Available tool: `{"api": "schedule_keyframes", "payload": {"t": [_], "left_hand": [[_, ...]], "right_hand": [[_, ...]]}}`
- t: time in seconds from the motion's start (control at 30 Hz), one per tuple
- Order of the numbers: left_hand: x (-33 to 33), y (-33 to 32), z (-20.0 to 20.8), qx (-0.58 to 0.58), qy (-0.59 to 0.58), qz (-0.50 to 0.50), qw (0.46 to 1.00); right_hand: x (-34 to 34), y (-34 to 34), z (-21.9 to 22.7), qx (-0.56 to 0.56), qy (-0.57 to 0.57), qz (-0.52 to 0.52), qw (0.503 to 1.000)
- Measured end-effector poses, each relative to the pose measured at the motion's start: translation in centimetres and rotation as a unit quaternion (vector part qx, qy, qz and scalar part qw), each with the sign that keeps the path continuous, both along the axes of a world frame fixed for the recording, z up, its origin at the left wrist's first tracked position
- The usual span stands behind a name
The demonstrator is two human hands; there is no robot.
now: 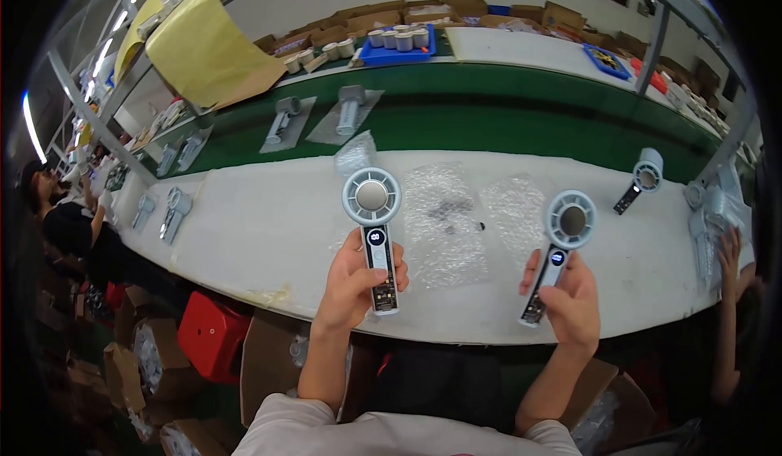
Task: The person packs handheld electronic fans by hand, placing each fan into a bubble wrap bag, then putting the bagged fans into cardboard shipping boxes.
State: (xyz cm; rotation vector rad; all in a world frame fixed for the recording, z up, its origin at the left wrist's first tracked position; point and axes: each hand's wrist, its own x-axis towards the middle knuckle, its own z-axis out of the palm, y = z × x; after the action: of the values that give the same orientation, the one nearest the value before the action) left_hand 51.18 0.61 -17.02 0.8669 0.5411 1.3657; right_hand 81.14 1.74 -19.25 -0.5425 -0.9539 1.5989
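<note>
My left hand (357, 281) is closed round the handle of a pale blue handheld fan (372, 196), held upright with its round grille facing me. Its thumb presses on the front of the handle, where a small round display is lit and a dark circuit board shows below. A second handheld fan (570, 218) of the same kind tilts slightly to the right in my right hand (573, 300), thumb on its handle. This one also has a lit display and bare circuit board. Between the two fans, bubble wrap sheets (444, 224) lie on the white worktable (269, 228).
Another fan (648, 175) lies at the right, near a co-worker's hand (729, 252) beside wrapped parts. More fans (350, 110) rest on the green conveyor belt (440, 118). A blue tray (399, 53) of white cylinders stands on the back shelf. A red stool (213, 326) and cartons sit below left.
</note>
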Motion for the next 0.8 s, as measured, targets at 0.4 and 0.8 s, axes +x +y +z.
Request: {"api": "schedule_keyframes", "payload": {"t": [0.4,0.8], "left_hand": [[2.4,1.4,-1.6,-0.028,0.001,-0.058,0.998],[6.1,7.3,-6.9,0.278,0.776,0.328,0.461]], "right_hand": [[0.6,0.3,0.7,-0.024,0.035,0.042,0.998],[1.1,7.5,-4.7,0.324,-0.672,-0.321,0.583]]}}
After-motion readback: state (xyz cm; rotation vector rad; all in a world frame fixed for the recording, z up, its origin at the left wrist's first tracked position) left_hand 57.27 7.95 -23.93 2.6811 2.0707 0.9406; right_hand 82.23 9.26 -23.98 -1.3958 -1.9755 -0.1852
